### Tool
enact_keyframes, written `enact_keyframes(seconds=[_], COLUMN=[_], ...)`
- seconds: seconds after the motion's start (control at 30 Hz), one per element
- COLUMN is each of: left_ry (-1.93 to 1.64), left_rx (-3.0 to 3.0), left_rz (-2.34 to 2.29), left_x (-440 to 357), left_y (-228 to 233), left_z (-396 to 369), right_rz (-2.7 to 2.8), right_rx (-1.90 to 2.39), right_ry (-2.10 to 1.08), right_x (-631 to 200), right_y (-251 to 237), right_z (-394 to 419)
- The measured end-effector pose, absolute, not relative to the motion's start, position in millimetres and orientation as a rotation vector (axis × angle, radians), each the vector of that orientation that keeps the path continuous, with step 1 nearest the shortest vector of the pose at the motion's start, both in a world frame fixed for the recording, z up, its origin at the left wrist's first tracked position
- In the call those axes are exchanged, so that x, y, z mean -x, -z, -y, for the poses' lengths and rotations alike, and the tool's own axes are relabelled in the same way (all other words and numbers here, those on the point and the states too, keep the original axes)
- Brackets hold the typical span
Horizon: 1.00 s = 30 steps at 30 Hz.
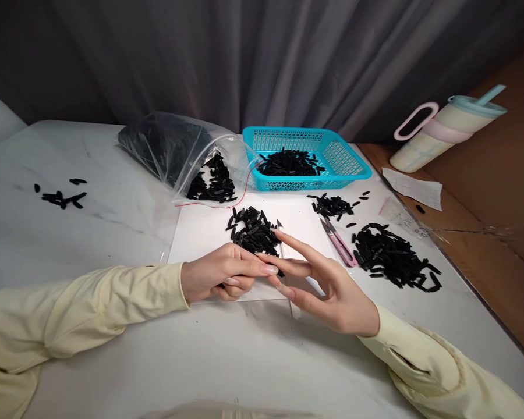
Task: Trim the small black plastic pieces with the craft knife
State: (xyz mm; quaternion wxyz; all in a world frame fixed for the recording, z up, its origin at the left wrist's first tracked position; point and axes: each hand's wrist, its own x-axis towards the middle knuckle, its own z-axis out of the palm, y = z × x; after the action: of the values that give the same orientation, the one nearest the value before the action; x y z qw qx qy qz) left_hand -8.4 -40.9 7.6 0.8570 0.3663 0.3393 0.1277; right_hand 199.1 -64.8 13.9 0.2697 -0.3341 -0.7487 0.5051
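My left hand (227, 270) is closed in a pinch over the white sheet (192, 233). A bit of black shows beneath its curled fingers, apparently one of the small black strips. Fingers of my right hand (323, 285) are stretched apart, and their tips meet the left fingertips; nothing is plainly gripped in them. Just beyond both hands lies a pile of small black strips (255, 233). A slim whitish tool with a pointed dark tip (284, 251) is partly hidden under my right hand. Pink-handled thread snips (339, 244) rest to its right.
At the back stand a turquoise basket (305, 185) and an opened clear zip bag (166, 151), both holding black strips. More piles lie right (393, 256) and behind the snips (332, 205); several strips (61, 199) lie far left. A tumbler (445, 134) stands back right.
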Motion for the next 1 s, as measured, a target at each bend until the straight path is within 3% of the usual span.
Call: enact_keyframes(seconds=[0.2, 0.5, 0.6, 0.8, 1.0], left_ry=[-0.288, -0.281, -0.286, -0.294, -0.307], left_rx=[-0.802, -0.926, -0.948, -0.915, -0.903], left_rz=[-0.757, -0.774, -0.759, -0.772, -0.821], left_x=[6.7, 6.8, 6.3, 6.0, 4.1], left_y=[-10.1, -9.1, -8.8, -6.1, -5.7], left_z=[42.5, 44.7, 44.6, 42.6, 42.8], right_rz=[1.634, 1.561, 1.716, 2.161, 2.308], right_rx=[0.834, 0.908, 0.895, 0.839, 0.767], right_ry=[-1.79, -1.846, -1.651, -0.933, -0.713], right_x=[-197.1, -195.2, -196.3, -200.6, -195.3], right_y=[-12.9, -10.5, -5.8, -0.8, -4.0], right_z=[62.1, 60.8, 61.0, 60.9, 61.5])
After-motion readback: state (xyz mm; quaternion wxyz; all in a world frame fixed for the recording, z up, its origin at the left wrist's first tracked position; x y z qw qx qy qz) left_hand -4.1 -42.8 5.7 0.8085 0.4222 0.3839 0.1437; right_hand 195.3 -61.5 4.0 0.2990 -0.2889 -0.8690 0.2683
